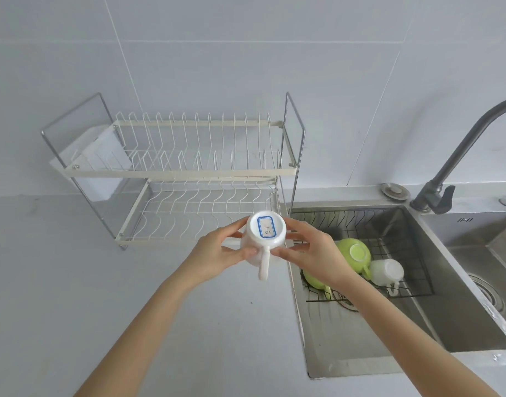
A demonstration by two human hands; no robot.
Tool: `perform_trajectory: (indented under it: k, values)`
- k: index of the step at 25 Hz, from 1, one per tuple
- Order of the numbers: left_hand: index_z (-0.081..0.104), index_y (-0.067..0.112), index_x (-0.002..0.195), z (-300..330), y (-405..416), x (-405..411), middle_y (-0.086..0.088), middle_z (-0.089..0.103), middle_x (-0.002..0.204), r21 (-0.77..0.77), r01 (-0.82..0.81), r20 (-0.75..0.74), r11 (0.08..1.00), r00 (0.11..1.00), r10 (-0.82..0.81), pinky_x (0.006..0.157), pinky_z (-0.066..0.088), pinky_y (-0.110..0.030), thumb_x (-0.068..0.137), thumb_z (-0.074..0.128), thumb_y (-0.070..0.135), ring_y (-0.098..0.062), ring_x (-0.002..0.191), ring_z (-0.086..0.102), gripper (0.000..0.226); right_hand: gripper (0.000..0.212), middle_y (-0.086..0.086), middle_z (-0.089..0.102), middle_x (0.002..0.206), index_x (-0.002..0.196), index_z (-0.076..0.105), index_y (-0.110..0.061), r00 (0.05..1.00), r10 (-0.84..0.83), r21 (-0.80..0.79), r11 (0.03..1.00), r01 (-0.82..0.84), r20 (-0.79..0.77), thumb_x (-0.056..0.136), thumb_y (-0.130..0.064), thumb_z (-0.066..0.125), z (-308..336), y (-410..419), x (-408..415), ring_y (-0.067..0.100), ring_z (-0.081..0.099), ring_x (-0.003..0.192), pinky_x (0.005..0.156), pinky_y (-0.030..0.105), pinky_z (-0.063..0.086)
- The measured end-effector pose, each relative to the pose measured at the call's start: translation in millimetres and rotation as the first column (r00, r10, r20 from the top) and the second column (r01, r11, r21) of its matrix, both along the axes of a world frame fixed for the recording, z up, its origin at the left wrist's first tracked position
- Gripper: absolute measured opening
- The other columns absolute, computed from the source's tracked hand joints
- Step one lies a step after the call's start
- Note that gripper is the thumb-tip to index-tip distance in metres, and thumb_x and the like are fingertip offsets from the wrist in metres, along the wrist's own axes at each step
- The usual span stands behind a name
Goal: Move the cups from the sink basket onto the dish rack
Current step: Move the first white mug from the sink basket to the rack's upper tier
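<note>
I hold a white cup upside down between both hands, its handle pointing toward me and a blue-edged label on its base. My left hand grips its left side and my right hand its right side. The cup hangs over the counter just in front of the lower tier of the white two-tier dish rack, whose tiers hold no cups. In the sink, the dark wire basket holds an upturned green cup, a white cup lying on its side, and another green cup partly hidden by my right wrist.
A grey faucet arches over the steel sink at the right. A second basin with a drain lies further right. A white cutlery holder hangs on the rack's left end. The grey counter stretches left.
</note>
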State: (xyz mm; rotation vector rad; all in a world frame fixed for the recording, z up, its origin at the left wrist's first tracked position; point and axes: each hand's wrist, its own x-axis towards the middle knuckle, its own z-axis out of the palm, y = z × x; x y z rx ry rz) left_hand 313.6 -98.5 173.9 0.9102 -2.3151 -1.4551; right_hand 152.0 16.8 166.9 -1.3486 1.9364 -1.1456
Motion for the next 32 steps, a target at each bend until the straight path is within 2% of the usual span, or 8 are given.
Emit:
perform_trajectory:
  k: [3,8,11,16,20,24,29,32]
  values:
    - [0.038,0.067,0.096,20,-8,0,0.019,0.058,0.103,-0.106,0.004,-0.009,0.994,1.000,-0.005,0.077,0.042,-0.010,0.077,0.068,0.032,0.005,0.087,0.062,0.050,0.050,-0.011,0.060,0.108,0.123,0.054,-0.033,0.999,0.012,-0.043,0.999,-0.014,-0.038,0.077,-0.022,0.073,23,-7,-1,0.001,0.059,0.096,0.078,0.005,0.048]
    - [0.045,0.068,0.091,64,-30,-1,0.016,0.062,0.108,-0.239,0.003,-0.099,0.971,0.995,-0.028,0.074,0.050,-0.013,0.053,0.059,0.063,0.003,0.094,0.062,0.041,0.041,-0.017,0.063,0.097,0.111,0.054,-0.042,0.995,0.059,-0.102,0.992,-0.068,-0.085,0.078,-0.024,0.071,68,-25,-6,-0.018,0.058,0.084,0.077,0.001,0.046]
    - [0.050,0.060,0.095,95,-47,-4,0.012,0.065,0.110,-0.306,0.005,-0.136,0.952,0.989,-0.048,0.080,0.050,-0.016,0.054,0.058,0.063,0.000,0.091,0.063,0.042,0.044,-0.011,0.066,0.099,0.121,0.057,-0.026,0.989,0.062,-0.148,0.986,-0.082,-0.136,0.079,-0.024,0.070,100,-39,-12,-0.007,0.062,0.088,0.078,0.006,0.049]
    - [0.056,0.041,0.113,140,-79,-19,0.007,0.064,0.119,-0.379,-0.015,-0.175,0.925,0.983,-0.055,0.091,0.046,-0.026,0.055,0.059,0.061,-0.009,0.100,0.063,0.061,0.046,-0.003,0.065,0.114,0.125,0.055,-0.022,0.965,0.043,-0.175,0.980,-0.091,-0.259,0.081,-0.029,0.067,154,-67,-22,0.011,0.063,0.099,0.088,0.018,0.049]
    - [0.055,0.034,0.120,166,-102,-37,0.006,0.063,0.119,-0.420,-0.022,-0.148,0.907,0.988,-0.045,0.091,0.043,-0.024,0.070,0.069,0.046,-0.013,0.102,0.064,0.053,0.046,-0.007,0.060,0.109,0.126,0.052,-0.018,0.904,0.057,-0.086,0.991,-0.102,-0.423,0.083,-0.030,0.065,186,-92,-37,0.008,0.059,0.094,0.080,0.013,0.048]
    - [0.055,0.032,0.120,169,-124,-55,0.004,0.062,0.118,-0.412,-0.030,-0.143,0.911,0.989,-0.032,0.085,0.045,-0.023,0.077,0.068,0.034,-0.016,0.100,0.066,0.045,0.049,-0.006,0.057,0.111,0.125,0.050,-0.015,0.878,0.090,0.021,0.996,-0.091,-0.471,0.082,-0.029,0.066,201,-117,-51,0.011,0.059,0.095,0.093,0.031,0.050]
    - [0.058,0.027,0.118,149,-148,-76,0.002,0.062,0.122,-0.371,-0.023,-0.096,0.928,0.995,-0.014,0.098,0.047,-0.042,0.076,0.068,0.031,-0.021,0.097,0.067,0.043,0.049,0.001,0.059,0.125,0.125,0.050,-0.012,0.824,0.170,0.180,0.980,-0.084,-0.540,0.082,-0.030,0.065,193,-149,-70,0.019,0.060,0.109,0.098,0.037,0.048]
    - [0.059,0.025,0.117,133,-157,-86,-0.001,0.062,0.123,-0.322,0.002,-0.049,0.947,0.999,-0.019,0.093,0.051,-0.038,0.077,0.068,0.029,-0.022,0.096,0.067,0.041,0.051,0.003,0.060,0.124,0.124,0.049,-0.010,0.797,0.233,0.295,0.953,-0.072,-0.558,0.081,-0.033,0.065,177,-166,-82,0.021,0.058,0.113,0.097,0.039,0.048]
